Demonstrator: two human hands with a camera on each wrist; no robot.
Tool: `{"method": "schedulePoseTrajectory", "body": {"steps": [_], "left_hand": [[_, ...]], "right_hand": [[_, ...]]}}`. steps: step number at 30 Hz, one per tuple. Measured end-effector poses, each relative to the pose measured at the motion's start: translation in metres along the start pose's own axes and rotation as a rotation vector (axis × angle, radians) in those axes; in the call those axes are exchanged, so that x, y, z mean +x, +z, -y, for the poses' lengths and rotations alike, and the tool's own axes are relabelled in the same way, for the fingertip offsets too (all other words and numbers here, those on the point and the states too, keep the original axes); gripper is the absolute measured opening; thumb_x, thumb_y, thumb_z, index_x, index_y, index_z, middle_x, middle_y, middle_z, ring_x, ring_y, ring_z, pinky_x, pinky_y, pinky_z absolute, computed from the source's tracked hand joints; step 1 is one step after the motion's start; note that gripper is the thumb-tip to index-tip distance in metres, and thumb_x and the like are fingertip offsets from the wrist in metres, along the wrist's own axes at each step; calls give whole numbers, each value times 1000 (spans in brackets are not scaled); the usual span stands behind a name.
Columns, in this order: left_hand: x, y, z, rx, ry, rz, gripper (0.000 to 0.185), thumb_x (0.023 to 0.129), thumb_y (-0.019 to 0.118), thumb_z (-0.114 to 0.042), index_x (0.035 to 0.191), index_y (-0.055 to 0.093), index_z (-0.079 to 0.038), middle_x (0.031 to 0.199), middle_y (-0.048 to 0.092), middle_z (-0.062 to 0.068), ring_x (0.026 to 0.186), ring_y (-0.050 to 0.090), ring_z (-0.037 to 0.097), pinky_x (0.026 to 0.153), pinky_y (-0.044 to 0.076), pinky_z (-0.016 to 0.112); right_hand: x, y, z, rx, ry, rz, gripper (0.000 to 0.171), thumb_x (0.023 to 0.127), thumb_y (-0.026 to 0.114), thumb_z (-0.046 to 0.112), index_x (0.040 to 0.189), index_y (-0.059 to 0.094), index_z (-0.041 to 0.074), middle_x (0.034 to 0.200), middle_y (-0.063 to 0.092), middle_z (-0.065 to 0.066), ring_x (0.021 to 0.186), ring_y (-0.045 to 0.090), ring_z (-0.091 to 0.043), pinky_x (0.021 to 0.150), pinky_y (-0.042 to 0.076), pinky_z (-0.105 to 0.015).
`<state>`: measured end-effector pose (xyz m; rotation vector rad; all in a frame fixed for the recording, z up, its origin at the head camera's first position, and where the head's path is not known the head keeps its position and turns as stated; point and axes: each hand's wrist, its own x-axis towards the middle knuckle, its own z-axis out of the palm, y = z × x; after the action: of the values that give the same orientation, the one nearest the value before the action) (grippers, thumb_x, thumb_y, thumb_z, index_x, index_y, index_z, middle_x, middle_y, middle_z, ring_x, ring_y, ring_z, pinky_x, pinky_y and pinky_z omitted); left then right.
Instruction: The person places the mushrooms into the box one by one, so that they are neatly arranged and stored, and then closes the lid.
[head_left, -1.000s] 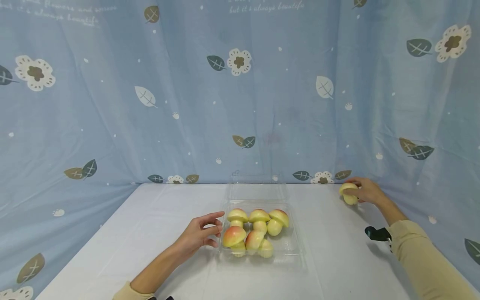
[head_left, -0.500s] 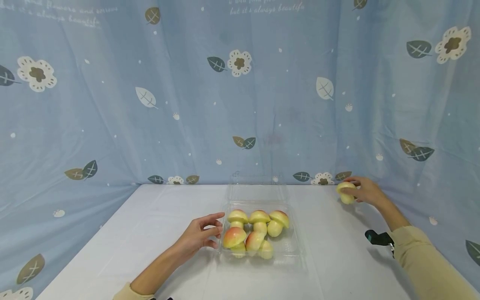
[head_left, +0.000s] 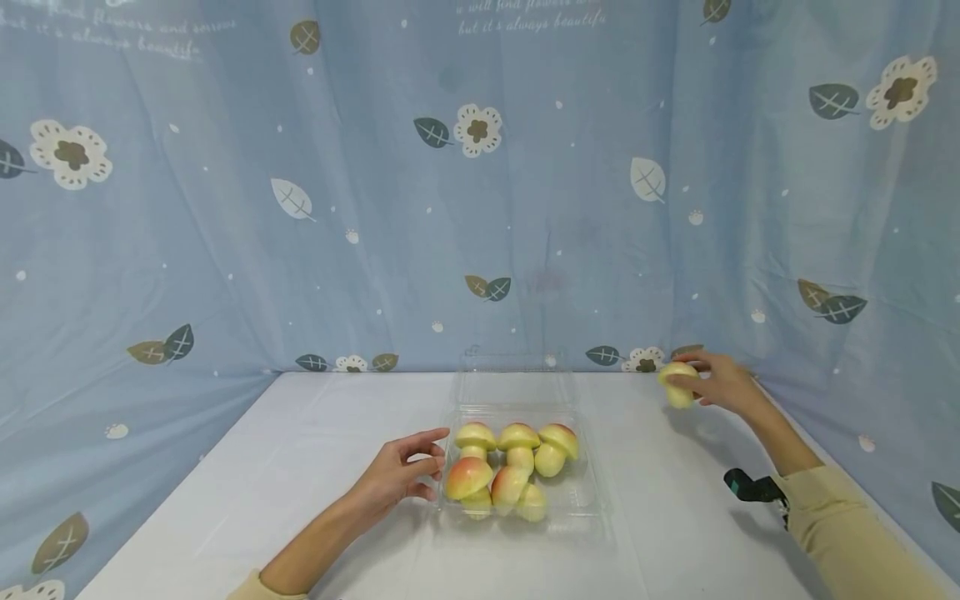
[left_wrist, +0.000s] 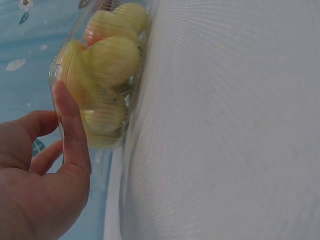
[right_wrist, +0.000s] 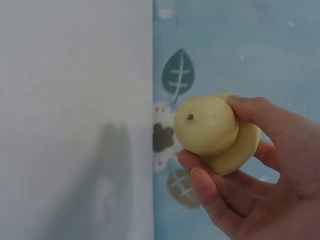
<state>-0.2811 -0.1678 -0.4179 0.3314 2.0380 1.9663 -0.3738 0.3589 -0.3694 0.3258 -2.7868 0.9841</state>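
A clear plastic clamshell box [head_left: 585, 492] lies open in the middle of the white table, its lid standing up behind it. Several yellow-and-red mushroom-shaped fruits [head_left: 510, 467] [left_wrist: 107, 62] fill its left part. My left hand [head_left: 397, 471] [left_wrist: 47, 165] rests against the box's left wall, fingers loosely curved, thumb on the plastic. My right hand [head_left: 716, 385] [right_wrist: 250, 170] is lifted above the table's far right corner and grips one yellow mushroom-shaped fruit [head_left: 677, 383] [right_wrist: 215, 131], stem end facing the wrist camera.
A blue curtain [head_left: 480, 183] printed with leaves and flowers hangs close behind and at both sides of the white table [head_left: 300, 467]. A dark wrist-camera mount [head_left: 746, 486] sits on my right forearm.
My right hand has lifted the yellow fruit off the far right of the table and carried it slightly left, toward the box. The left hand has stayed at the box.
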Motion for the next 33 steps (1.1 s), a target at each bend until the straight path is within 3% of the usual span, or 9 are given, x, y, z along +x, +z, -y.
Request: {"method": "schedulePoseTrajectory", "body": {"steps": [9, 33], "left_hand": [[-1, 2, 0, -3, -9, -1, 64, 92, 68, -15, 149, 40, -4, 106, 57, 1, 82, 58, 12, 63, 57, 25], [-5, 4, -2, -5, -16, -4, 62, 93, 68, -16, 148, 42, -6, 108, 56, 3, 83, 58, 12, 62, 57, 25]], "right_hand": [[-7, 3, 25, -24, -45, -14, 61, 92, 67, 41, 135, 54, 0, 125, 58, -33, 89, 69, -29, 60, 59, -32], [-31, 15, 84, -3, -141, -17, 51, 90, 70, 40, 130, 61, 10, 121, 64, -22, 88, 67, -22, 58, 55, -28]]}}
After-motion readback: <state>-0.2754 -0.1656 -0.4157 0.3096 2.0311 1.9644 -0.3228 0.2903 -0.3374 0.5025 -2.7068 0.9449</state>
